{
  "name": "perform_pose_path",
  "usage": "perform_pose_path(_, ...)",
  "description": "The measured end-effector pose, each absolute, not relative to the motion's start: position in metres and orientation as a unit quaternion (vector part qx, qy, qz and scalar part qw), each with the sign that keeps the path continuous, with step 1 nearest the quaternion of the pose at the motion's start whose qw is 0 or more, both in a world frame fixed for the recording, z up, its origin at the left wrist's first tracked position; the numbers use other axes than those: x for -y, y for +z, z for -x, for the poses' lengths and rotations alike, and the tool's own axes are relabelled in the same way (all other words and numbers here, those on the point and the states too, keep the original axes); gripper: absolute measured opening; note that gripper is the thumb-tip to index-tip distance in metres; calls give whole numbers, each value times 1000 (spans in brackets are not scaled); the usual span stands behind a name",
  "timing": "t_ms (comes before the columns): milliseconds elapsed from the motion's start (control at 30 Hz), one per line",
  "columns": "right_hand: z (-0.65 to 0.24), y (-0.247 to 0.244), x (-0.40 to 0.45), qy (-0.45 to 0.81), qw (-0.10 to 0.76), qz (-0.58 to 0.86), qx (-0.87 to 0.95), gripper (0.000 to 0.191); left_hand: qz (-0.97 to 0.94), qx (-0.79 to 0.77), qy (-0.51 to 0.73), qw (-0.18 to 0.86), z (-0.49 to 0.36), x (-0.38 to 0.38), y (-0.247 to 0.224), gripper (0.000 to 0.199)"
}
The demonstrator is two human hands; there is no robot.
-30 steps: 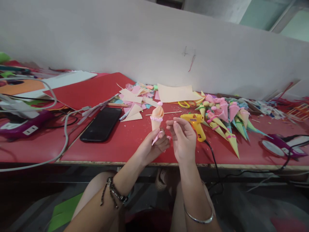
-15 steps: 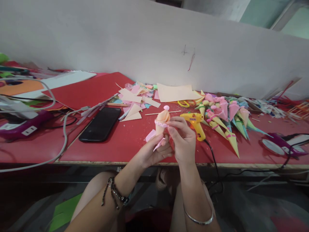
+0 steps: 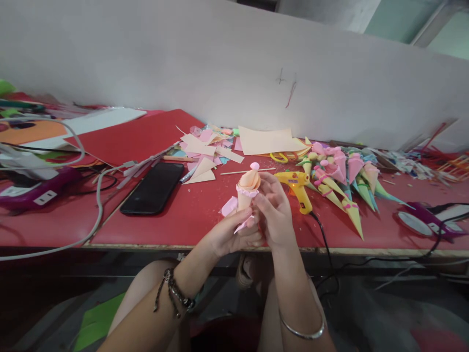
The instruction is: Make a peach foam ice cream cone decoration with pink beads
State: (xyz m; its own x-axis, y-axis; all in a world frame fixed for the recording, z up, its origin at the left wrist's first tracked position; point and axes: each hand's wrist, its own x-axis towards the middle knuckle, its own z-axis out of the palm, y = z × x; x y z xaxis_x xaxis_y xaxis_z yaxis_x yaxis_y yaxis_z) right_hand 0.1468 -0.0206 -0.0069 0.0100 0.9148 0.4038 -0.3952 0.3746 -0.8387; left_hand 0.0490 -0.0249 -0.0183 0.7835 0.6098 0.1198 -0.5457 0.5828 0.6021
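A foam ice cream cone [image 3: 245,199] stands upright in my hands, with a peach swirl, a pink ball on top and a wavy pink band round its rim. My left hand [image 3: 234,232] is closed round the lower part of the cone. A thin pink strip [image 3: 243,225] hangs by the left thumb. My right hand [image 3: 274,208] is at the cone's right side, its fingers curled against the swirl and the rim; its fingertips are partly hidden behind the cone. A pink piece [image 3: 229,206] lies on the table just left of the cone.
A yellow glue gun [image 3: 297,188] lies at right, its cord running off the table [image 3: 198,220]. Several finished cones [image 3: 340,176] are heaped beyond it. A black phone [image 3: 152,189] lies at left. A thin stick [image 3: 234,172], yellow scissors [image 3: 279,157] and foam scraps [image 3: 198,146] lie behind.
The cone has tipped slightly and turned in my hands. My right hand's fingers have shifted from pinching the pink band to curling round behind the cone.
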Motion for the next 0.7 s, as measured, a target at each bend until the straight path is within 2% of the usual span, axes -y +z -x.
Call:
perform_pose_path(233,-149,-6,26,599,591,215,496,42,-323,-21,311,894,-49,26,-22,39)
perform_pose_path(467,-151,-4,28,628,578,166,494,36,-340,-25,306,889,-48,25,-22,47)
perform_pose_path(700,-149,-5,28,634,586,172,474,30,-346,-36,309,885,-48,27,-23,45)
